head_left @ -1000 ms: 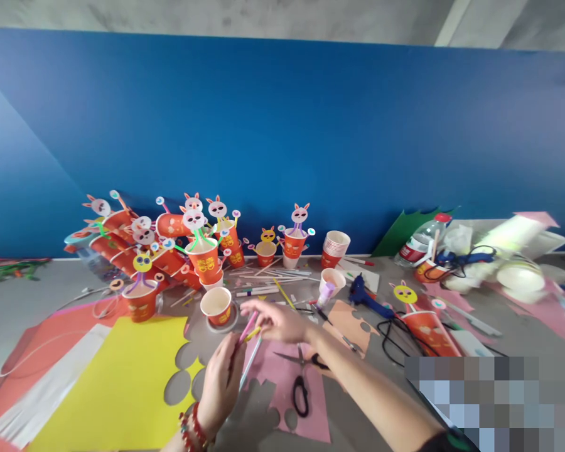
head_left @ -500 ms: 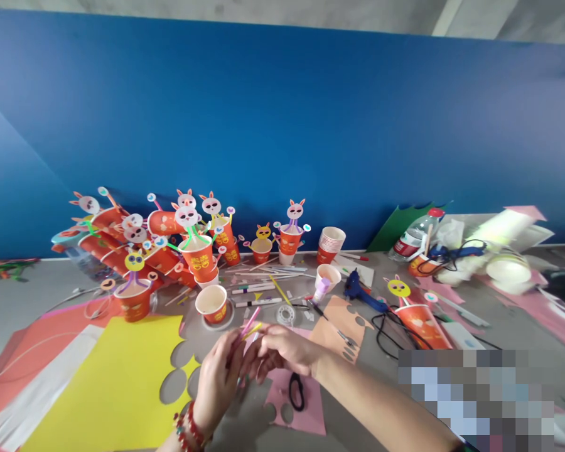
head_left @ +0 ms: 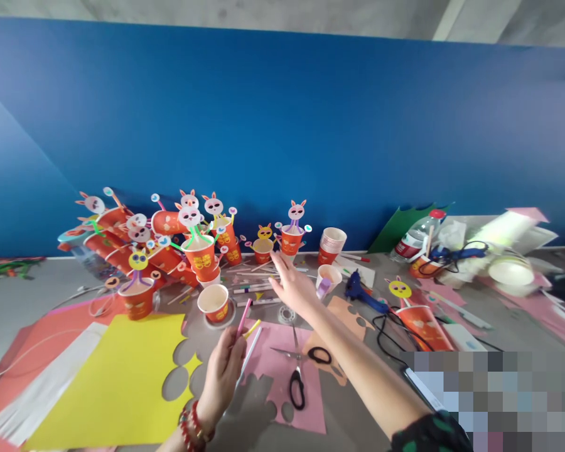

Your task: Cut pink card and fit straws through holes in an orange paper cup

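My left hand (head_left: 226,363) is closed around a few thin coloured straws; a pink straw (head_left: 243,317) and a yellow straw (head_left: 251,328) stick up from the fingers. A pale straw (head_left: 250,351) slants beside them, and I cannot tell whether it is held too. My right hand (head_left: 289,285) stretches forward with its fingers extended, over several thin sticks and markers lying on the table. Close behind its fingertips stands a red paper cup (head_left: 292,240) with a rabbit head. Black-handled scissors (head_left: 297,356) lie spread on pink paper (head_left: 311,411) between my forearms.
Several rabbit cups (head_left: 200,262) crowd the back left. A plain cup (head_left: 213,302) rests on a tape roll. Yellow paper (head_left: 108,383) covers the left front. Rightward are a blue glue gun (head_left: 363,294) with its black cord, a tilted cup (head_left: 424,326) and a bottle (head_left: 417,237).
My right hand has left my left hand and reached forward towards the table's back, uncovering the scissors. My left hand has shifted slightly lower, still holding the straws.
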The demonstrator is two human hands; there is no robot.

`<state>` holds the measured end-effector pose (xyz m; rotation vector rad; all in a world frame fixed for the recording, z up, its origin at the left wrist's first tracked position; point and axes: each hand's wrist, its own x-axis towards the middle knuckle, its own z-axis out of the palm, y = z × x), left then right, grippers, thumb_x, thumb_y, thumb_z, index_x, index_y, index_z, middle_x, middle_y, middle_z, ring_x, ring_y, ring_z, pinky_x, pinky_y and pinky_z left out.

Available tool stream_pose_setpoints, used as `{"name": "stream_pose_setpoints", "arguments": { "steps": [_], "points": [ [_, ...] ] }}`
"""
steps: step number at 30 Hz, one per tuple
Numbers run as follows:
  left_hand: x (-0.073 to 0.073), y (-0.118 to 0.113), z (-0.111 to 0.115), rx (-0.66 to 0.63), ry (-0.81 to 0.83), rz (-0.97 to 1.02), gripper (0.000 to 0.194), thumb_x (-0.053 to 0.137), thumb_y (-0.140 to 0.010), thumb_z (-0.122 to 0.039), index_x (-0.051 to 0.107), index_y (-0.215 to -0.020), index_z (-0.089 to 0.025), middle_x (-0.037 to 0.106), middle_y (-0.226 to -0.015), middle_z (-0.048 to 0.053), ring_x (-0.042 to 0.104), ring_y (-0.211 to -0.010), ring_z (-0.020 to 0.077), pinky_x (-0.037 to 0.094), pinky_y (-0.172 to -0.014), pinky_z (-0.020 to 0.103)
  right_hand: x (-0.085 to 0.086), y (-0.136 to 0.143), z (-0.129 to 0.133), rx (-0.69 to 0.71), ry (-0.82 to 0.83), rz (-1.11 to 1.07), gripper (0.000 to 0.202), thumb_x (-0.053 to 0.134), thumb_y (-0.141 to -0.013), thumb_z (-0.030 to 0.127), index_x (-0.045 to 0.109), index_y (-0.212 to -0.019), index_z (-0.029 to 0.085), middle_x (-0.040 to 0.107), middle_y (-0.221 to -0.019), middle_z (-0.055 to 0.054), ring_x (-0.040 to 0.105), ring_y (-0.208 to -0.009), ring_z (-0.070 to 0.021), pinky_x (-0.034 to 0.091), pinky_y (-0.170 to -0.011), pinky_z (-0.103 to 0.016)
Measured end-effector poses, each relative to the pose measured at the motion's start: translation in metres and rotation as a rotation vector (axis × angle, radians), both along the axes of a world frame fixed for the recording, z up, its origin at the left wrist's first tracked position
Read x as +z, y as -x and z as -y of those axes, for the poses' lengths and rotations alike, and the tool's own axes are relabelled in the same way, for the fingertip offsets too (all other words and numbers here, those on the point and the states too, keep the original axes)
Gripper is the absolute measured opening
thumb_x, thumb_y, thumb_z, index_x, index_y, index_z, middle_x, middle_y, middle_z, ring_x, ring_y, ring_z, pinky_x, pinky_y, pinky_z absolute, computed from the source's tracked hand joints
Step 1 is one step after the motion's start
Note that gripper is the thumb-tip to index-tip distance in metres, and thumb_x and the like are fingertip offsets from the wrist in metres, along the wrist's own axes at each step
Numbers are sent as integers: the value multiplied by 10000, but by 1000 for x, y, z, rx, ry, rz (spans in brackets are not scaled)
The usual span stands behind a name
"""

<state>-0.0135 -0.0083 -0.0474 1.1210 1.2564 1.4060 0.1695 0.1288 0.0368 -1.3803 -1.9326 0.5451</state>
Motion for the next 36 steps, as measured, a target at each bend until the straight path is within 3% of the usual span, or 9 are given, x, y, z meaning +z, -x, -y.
{"name": "stream_pose_setpoints", "arguments": {
  "steps": [2,5,7,11,14,18,24,30,36],
  "points": [
    [-1,-3,0,-46,132,165,329,675,-820,-515,595,-945,-221,544,-643,-38,479,-477,85,380,-419,171,-1,-2,7,-12,-22,97,253,519,-927,324,701,-1027,180,718,-978,-132,659,-799,-253,452,-696,-315],
    [3,-4,0,-151,284,342,378,709,-793,-531,543,-933,-222,437,-605,-91,334,-405,28,269,-367,126,-8,-7,26,83,18,55,405,471,-977,449,698,-781,176,698,-762,-67,642,-732,-194,456,-678,-264],
    [7,-5,0,-221,292,394,370,688,-820,-526,514,-909,-211,429,-608,-102,267,-383,9,231,-347,114,-17,-9,44,222,95,-16,415,491,-970,496,707,-790,191,707,-828,-32,638,-722,-148,467,-660,-219],
    [9,-8,1,-353,275,451,300,616,-893,-478,496,-910,-203,410,-537,-123,228,-319,6,222,-306,108,-40,-2,81,404,524,-519,361,655,-876,511,696,-1015,180,696,-853,-27,597,-670,-129,476,-607,-223],
    [10,-12,3,-450,273,492,267,597,-913,-441,501,-917,-192,501,-597,-95,316,-282,4,271,-284,116,-49,5,96,340,541,-692,351,692,-841,514,699,-887,166,670,-791,-24,564,-650,-127,463,-595,-229],
    [15,-13,5,-598,281,493,211,532,-957,-374,527,-975,-164,629,-730,-12,529,-333,56,394,-308,145,-45,4,98,161,527,-801,330,750,-789,489,668,-800,169,593,-675,19,515,-573,-106,443,-550,-223],
    [23,-15,10,-748,383,573,226,483,-972,-316,538,-1101,-138,660,-696,19,592,-347,122,458,-306,199,-39,-3,102,135,508,-925,299,770,-779,449,669,-801,167,604,-644,23,557,-560,-111,471,-552,-229],
    [31,-16,20,-761,466,604,226,496,-965,-313,551,-1079,-124,688,-661,40,609,-347,138,480,-322,206,-37,-4,106,221,600,-1006,288,804,-739,416,698,-814,159,650,-652,3,565,-549,-113,477,-552,-236],
    [43,-26,26,-721,465,583,224,525,-954,-361,548,-981,-140,732,-732,98,697,-508,177,554,-441,241,-40,-6,109,223,644,-1064,236,817,-727,369,694,-776,173,647,-658,11,543,-535,-102,457,-537,-225]
  ]
}}
